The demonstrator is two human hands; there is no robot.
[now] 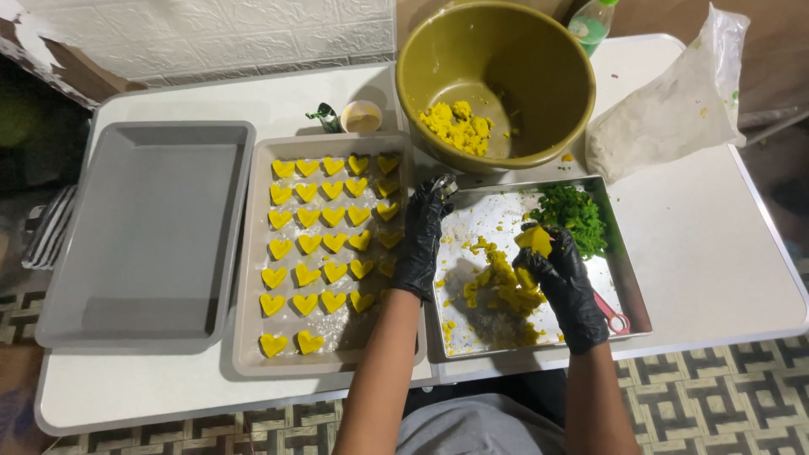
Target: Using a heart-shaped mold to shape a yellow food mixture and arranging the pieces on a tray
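yellow dough lump (535, 239) pinched in right hand (566, 282) fingertips, over steel tray (628, 286) | left hand (421, 240) at tray's left edge, fingers closed on small metal cutter (446, 184) | heart-shaped pieces (320, 244) left of tray; olive bowl (495, 80) behind tray; green bits (577, 215) in tray's far corner

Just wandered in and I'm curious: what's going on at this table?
A person in black gloves is shaping yellow dough. The right hand holds a dough lump over a metal tray; the left hand holds a small metal cutter. Rows of yellow hearts fill the beige tray beside it.
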